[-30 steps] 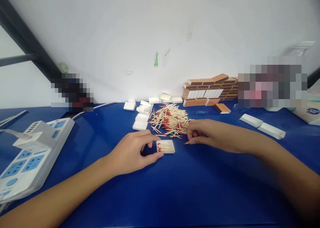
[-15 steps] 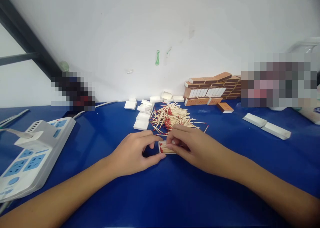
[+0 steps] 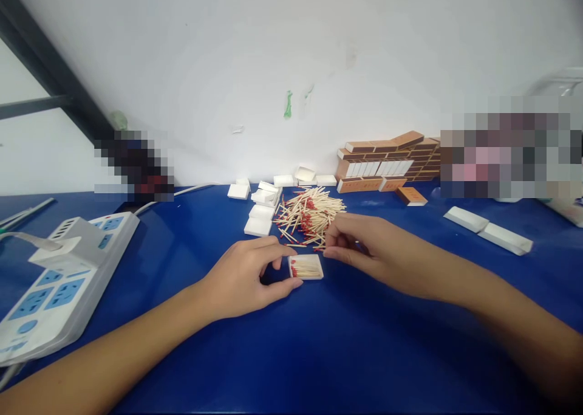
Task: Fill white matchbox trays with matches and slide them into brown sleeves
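A small white matchbox tray [image 3: 306, 267] with several red-tipped matches in it lies on the blue table [image 3: 319, 354]. My left hand [image 3: 243, 276] grips the tray's left end between thumb and fingers. My right hand [image 3: 364, 248] hovers just right of the tray at the near edge of a loose pile of matches [image 3: 310, 214], fingertips pinched together; whether a match is between them is hidden.
Empty white trays [image 3: 259, 211] lie behind the pile. Brown matchbox sleeves [image 3: 387, 160] are stacked at the wall, one loose sleeve [image 3: 410, 196] in front. Two white boxes [image 3: 487, 228] lie at right. A white power strip [image 3: 59, 275] sits at left.
My right hand went from the pile's right edge to over the tray, then drew back to the pile's near edge. The left hand stayed on the tray.
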`<state>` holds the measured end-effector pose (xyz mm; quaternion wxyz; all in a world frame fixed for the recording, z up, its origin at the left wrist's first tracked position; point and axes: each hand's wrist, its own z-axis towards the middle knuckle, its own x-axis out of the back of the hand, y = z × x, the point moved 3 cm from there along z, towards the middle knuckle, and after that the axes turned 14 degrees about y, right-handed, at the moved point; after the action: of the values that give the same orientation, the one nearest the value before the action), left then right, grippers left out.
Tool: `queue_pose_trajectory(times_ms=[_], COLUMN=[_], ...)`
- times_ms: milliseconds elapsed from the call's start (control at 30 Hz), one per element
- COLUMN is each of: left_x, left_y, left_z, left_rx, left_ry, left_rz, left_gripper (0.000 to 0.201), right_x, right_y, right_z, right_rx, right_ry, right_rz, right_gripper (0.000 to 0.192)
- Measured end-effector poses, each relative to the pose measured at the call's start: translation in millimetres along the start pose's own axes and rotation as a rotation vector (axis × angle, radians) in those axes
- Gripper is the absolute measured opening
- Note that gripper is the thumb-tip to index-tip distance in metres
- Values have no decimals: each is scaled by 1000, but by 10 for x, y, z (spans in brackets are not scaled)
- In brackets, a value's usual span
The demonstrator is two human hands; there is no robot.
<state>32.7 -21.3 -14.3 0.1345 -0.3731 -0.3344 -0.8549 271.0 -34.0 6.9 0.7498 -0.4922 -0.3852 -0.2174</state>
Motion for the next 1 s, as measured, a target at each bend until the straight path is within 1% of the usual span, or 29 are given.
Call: queue_pose_trajectory(times_ms=[33,67,133,167,233,300,333,367,400,433,500,533,633,767,900,1000], left_x=[-1,-1,0,1,3,4,4,5,7,9,13,14,13,11,15,15], left_y=[1,3,2,0,-3,-4,-3,-1,0,1,1,0,-3,-3,3,5], left_z=[0,1,2,2,2,-4,-8,-13,-16,-19,-18,-15,-1,3,-6,-10], left_rx=[0,-2,-3,-2,1,4,3,2,1,0,-1,-2,-5,1,-7,-13], left_ry=[-7,-11,-12,-6,6,9,6,2,-1,-1,1,2,5,-6,-3,0], left_rz=[2,3,2,-1,-7,-13,-17,-19,-19,-18,-10,-4,4,-1,3,3], left_gripper=[28,28,28,29,30,31,31,31,31,30,29,28,28,28,28,29], right_x=[-41,-86,-142,-131,-2,228,334,420,482,527,582,597,634,676,640,543], right_y=[-62,-115,-168,-158,-59,118,222,324,418,499,623,668,774,869,875,792], right_z=[11,20,35,43,65,89,100,108,112,111,103,99,87,65,30,31], right_rx=[14,34,75,85,74,35,4,-23,-44,-60,-90,-102,-157,-247,-278,-258], right_ry=[50,71,67,70,137,250,243,187,96,10,-97,-119,-131,-180,-259,-236], right_rz=[20,37,48,48,22,-60,-132,-189,-212,-203,-179,-177,-211,-200,-199,-233], right_gripper=[24,21,18,17,20,24,25,26,27,29,34,36,39,38,38,37])
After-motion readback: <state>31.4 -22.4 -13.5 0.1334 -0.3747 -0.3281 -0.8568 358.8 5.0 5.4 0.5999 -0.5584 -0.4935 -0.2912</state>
